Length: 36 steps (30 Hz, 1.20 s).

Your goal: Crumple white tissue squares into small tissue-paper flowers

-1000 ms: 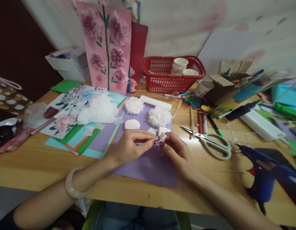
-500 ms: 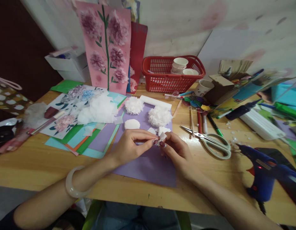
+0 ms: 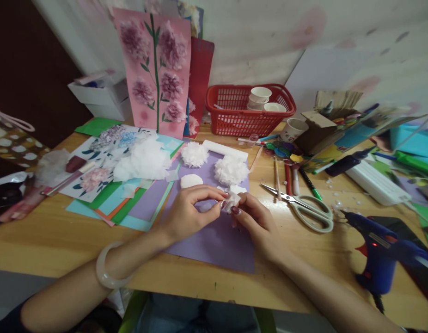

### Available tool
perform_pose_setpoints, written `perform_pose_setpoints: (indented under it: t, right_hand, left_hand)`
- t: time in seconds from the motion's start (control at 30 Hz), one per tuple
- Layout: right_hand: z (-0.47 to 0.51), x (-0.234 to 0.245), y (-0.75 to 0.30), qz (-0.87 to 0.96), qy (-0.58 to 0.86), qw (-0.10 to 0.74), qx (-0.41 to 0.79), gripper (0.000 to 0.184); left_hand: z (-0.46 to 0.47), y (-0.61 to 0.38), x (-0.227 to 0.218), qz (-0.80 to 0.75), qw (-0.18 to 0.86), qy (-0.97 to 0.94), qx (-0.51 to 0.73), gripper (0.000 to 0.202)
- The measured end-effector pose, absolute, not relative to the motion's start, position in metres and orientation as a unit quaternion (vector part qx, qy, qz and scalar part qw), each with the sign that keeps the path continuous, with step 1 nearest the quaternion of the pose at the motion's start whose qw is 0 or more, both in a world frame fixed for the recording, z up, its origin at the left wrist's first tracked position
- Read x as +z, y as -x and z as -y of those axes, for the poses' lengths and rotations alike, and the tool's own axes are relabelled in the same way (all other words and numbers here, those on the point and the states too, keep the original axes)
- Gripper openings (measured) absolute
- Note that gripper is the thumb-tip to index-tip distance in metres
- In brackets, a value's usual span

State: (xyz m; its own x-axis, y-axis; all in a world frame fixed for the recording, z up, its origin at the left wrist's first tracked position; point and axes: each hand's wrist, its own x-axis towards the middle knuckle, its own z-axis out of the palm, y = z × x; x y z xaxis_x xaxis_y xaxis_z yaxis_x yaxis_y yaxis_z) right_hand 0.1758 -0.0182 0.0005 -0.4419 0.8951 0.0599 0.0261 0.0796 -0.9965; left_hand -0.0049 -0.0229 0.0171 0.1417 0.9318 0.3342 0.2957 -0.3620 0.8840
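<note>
A small crumpled piece of white tissue paper point(image 3: 230, 202) is between my hands, above a purple sheet of paper point(image 3: 210, 243). My right hand point(image 3: 257, 219) pinches it between thumb and fingers. At its other side, my left hand point(image 3: 189, 210) has thumb and forefinger closed on the edge. Just beyond the fingers, two fluffy white paper flowers, a smaller one point(image 3: 194, 154) and a larger one point(image 3: 231, 169), rest on the purple sheet. Beside my left hand lies a flat white round piece point(image 3: 191, 181). A white paper roll point(image 3: 225, 149) lies behind the flowers.
Scissors point(image 3: 313, 215) and a blue glue gun point(image 3: 376, 254) with a red light lie at the right. At the left, a pile of white tissue point(image 3: 143, 159) covers coloured sheets. A red basket point(image 3: 250, 111) with paper cups and a pink flower picture point(image 3: 155, 74) stand behind.
The white tissue piece has become more crumpled between my fingertips, and my left fingertips have shifted slightly on it. The view has tilted a little; other things lie as before.
</note>
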Motion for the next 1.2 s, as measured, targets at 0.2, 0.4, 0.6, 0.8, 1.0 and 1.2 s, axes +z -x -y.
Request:
perform_pose_setpoints:
  t: [0.2, 0.4, 0.6, 0.8, 1.0, 1.2]
  right_hand:
    - [0.0184, -0.0008, -0.1750, 0.597, 0.390, 0.370, 0.596, 0.017]
    - [0.0170, 0.0025, -0.1728, 0.641, 0.393, 0.336, 0.567, 0.022]
    - [0.0151, -0.0026, -0.1741, 0.661, 0.403, 0.323, 0.544, 0.023]
    - [0.0158, -0.0020, -0.1745, 0.659, 0.403, 0.314, 0.552, 0.021]
    - [0.0157, -0.0016, -0.1743, 0.640, 0.392, 0.323, 0.576, 0.018]
    - [0.0159, 0.0005, -0.1731, 0.634, 0.393, 0.322, 0.583, 0.020]
  left_hand:
    - [0.0255, 0.0067, 0.0128, -0.482, 0.329, -0.668, 0.462, 0.008]
    - [0.0285, 0.0042, 0.0127, -0.487, 0.254, -0.697, 0.461, 0.006]
    - [0.0308, 0.0023, 0.0117, -0.459, 0.225, -0.715, 0.477, 0.020]
    - [0.0281, 0.0036, 0.0147, -0.440, 0.185, -0.733, 0.485, 0.013]
    - [0.0278, 0.0023, 0.0176, -0.438, 0.184, -0.748, 0.462, 0.015]
    - [0.0273, 0.0038, 0.0080, -0.484, 0.219, -0.681, 0.503, 0.012]
